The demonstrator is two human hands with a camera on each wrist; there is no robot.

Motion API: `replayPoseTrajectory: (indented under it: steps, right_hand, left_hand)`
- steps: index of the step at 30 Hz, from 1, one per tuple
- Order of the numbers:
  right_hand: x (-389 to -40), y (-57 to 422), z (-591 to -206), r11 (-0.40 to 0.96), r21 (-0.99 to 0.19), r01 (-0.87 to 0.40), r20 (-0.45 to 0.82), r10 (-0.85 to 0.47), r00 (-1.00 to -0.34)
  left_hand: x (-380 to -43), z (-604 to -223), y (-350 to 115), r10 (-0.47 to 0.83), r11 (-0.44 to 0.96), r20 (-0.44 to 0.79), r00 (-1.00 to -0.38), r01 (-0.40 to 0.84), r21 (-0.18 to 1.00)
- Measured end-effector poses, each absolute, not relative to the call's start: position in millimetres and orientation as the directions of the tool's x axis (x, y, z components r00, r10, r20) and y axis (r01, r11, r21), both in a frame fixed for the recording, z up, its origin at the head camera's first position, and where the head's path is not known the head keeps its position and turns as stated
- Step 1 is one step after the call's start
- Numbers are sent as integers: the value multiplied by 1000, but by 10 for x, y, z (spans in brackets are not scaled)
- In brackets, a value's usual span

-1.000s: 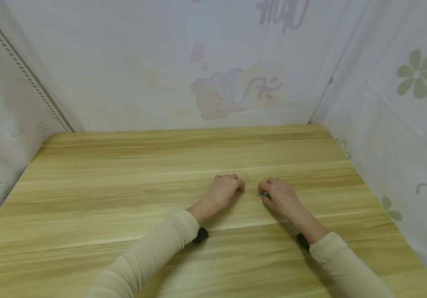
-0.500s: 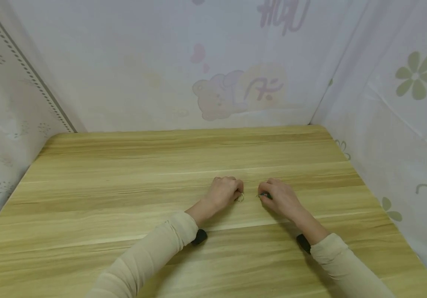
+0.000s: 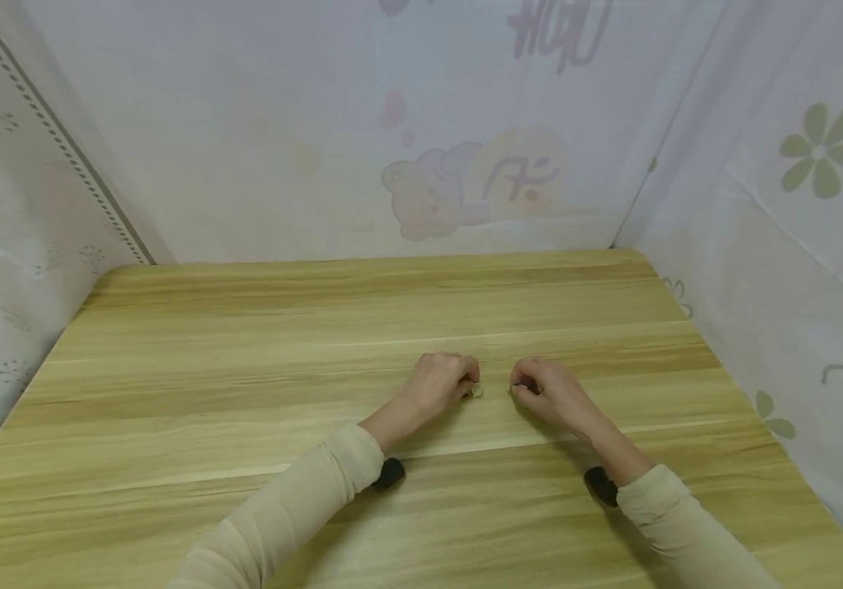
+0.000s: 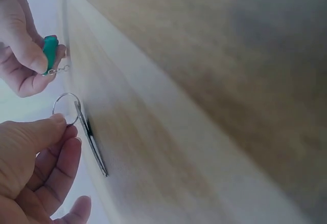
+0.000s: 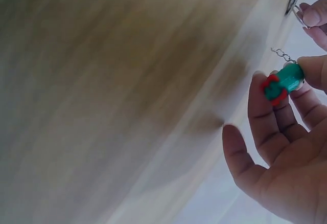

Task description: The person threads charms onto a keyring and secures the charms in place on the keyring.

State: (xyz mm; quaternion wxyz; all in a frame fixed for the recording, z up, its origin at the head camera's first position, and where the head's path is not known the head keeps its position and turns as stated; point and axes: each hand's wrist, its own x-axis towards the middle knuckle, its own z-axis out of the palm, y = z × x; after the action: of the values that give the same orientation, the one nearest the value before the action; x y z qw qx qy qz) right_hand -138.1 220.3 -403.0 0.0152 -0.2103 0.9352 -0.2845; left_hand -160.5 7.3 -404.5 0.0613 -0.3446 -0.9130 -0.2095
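Your left hand [image 4: 25, 155]: fingers closed, pinching a metal ring [image 4: 65, 93] with a flat metal piece [image 4: 92, 143] | your right hand [image 5: 296, 170]: fingers closed, pinching a green charm [image 5: 290, 79] with chain [image 5: 282, 54] | ring, charm apart over the surface [image 3: 281, 368]

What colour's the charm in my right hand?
Green and red charm, clearest in the right wrist view.

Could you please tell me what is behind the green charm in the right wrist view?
Behind the green charm are fingers of the right hand; the parts it covers, and its far side, cannot be seen.
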Motion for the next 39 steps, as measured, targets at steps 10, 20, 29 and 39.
replayPoseTrajectory:
  steps: [10,20,29,39]
  right_hand:
    - [-1370,2163,-3985,601,-768,-222,-25,-375,-927]
    - [-1330,2103,-3927,517,-844,-142,-79,-381,-921]
    - [-1310,2084,-3918,451,-891,-57,-130,-374,-919]
    - [-1286,2074,-3916,402,-915,-44,-127,-389,-912]
  left_hand:
    - [-1551,-4025,42,577,611,299,-760,644,460]
    - [-1496,-3989,49,556,561,314,-770,626,542]
    - [-1473,-3976,51,537,513,298,-789,586,627]
    - [-1464,-3977,43,530,503,306,-791,583,638]
